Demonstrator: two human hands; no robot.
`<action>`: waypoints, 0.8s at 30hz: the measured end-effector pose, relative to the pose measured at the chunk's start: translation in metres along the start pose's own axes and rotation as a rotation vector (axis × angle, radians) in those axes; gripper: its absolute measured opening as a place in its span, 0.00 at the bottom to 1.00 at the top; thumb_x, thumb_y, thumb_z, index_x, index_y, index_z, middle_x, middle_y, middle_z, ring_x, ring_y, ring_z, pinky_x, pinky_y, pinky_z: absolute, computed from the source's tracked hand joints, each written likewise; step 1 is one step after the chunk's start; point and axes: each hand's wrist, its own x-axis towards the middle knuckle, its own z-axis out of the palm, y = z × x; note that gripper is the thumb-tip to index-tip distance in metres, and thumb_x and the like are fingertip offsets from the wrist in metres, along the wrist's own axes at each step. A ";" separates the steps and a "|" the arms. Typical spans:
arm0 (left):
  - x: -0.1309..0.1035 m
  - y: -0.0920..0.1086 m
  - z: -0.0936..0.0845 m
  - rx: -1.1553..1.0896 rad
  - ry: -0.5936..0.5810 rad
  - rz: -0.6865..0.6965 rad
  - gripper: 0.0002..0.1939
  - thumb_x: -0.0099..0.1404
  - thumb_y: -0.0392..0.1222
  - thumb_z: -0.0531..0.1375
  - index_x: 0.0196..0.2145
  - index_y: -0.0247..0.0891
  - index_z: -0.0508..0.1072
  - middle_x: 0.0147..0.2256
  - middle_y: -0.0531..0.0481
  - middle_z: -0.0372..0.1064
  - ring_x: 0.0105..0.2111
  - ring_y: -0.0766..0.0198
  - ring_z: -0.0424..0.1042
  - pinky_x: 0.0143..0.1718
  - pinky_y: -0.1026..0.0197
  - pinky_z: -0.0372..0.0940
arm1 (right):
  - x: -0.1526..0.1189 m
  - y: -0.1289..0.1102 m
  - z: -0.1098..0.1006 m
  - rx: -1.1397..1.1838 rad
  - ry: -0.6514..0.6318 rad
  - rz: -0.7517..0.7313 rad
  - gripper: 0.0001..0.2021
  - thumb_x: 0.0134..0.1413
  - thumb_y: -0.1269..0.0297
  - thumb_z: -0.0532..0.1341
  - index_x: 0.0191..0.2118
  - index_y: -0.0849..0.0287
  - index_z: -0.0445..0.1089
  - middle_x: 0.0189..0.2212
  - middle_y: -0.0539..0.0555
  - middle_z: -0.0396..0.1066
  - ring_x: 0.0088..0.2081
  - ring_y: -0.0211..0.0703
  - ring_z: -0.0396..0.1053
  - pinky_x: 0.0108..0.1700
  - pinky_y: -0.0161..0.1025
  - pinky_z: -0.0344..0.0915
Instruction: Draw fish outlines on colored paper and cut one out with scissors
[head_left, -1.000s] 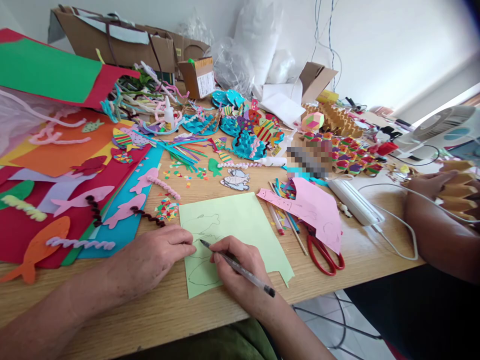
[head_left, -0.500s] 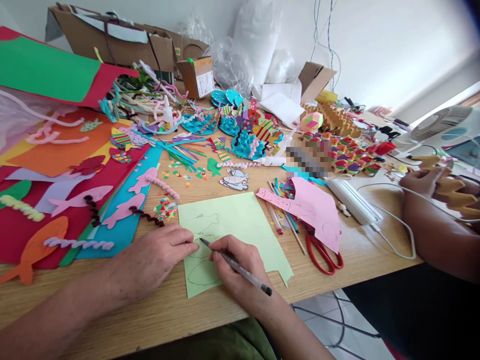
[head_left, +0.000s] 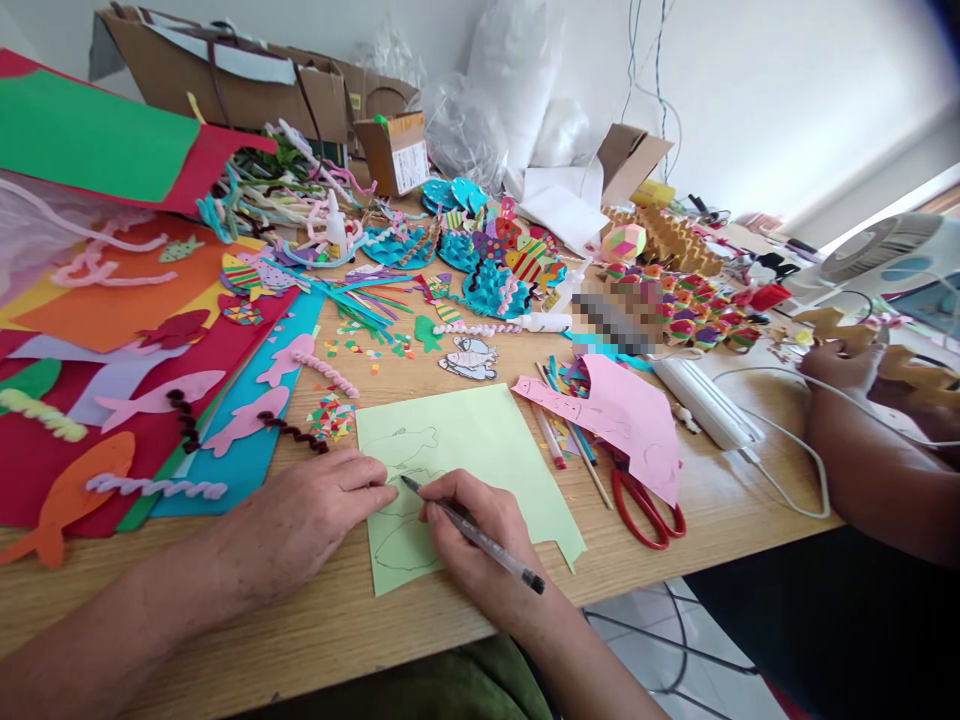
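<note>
A: What do we see first, going from the biggest thing down?

B: We see a wooden table (head_left: 720, 520) crowded with craft supplies. Beyond our left hand (head_left: 311, 515) lie overlapping coloured foam sheets (head_left: 112, 310) with cut-out fish shapes on them. Under both our hands lies a pale green paper sheet (head_left: 480, 445), flat on the table near its front edge.

A: And what are our hands doing?

B: Our left hand rests palm down with fingers loosely spread, holding nothing, its fingertips pressing the sheet's left edge. Our right hand (head_left: 472, 535) is closed around a pen (head_left: 472, 535), whose tip touches the paper just beside the left fingertips.

A: How far along does the drawing look?

B: We can make out one fish outline (head_left: 412, 440) complete on the sheet, just beyond our hands. A second outline (head_left: 401, 545) runs under our right hand, and it seems partly drawn, though the hand hides much of it. Nothing has been cut from these outlines, we judge; the sheet's right half is blank.

A: What lies to the right?

B: Past our right hand sits a pink paper piece (head_left: 622, 415), and red-handled scissors (head_left: 649, 505) lie partly under it, untouched. Farther right, another person's hand (head_left: 844, 365) holds a brown cardboard shape (head_left: 907, 375).
</note>
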 end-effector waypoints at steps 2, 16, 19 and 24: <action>0.000 0.000 0.001 -0.007 0.001 0.001 0.21 0.63 0.25 0.44 0.42 0.39 0.72 0.37 0.47 0.70 0.38 0.61 0.67 0.38 0.62 0.65 | 0.000 0.000 0.000 -0.001 -0.006 -0.006 0.07 0.49 0.72 0.54 0.31 0.58 0.68 0.20 0.47 0.67 0.23 0.35 0.64 0.24 0.30 0.59; -0.002 -0.002 0.003 0.015 0.000 0.014 0.21 0.63 0.25 0.43 0.43 0.38 0.71 0.38 0.47 0.69 0.39 0.61 0.67 0.39 0.62 0.64 | 0.000 0.000 0.000 0.024 0.007 0.014 0.07 0.48 0.72 0.53 0.31 0.58 0.67 0.21 0.49 0.70 0.23 0.35 0.66 0.25 0.30 0.61; -0.002 -0.002 0.003 0.018 0.004 0.015 0.22 0.63 0.25 0.43 0.43 0.37 0.71 0.38 0.47 0.69 0.40 0.61 0.67 0.39 0.61 0.65 | 0.000 0.000 0.000 0.033 0.010 0.031 0.07 0.49 0.72 0.53 0.32 0.58 0.67 0.23 0.49 0.71 0.24 0.35 0.66 0.26 0.30 0.61; -0.002 -0.002 0.002 0.006 0.002 0.007 0.21 0.62 0.25 0.44 0.43 0.39 0.72 0.38 0.47 0.70 0.40 0.61 0.67 0.39 0.62 0.65 | 0.001 0.000 0.000 0.014 0.018 -0.002 0.07 0.48 0.72 0.53 0.31 0.58 0.67 0.21 0.49 0.70 0.23 0.35 0.65 0.24 0.30 0.60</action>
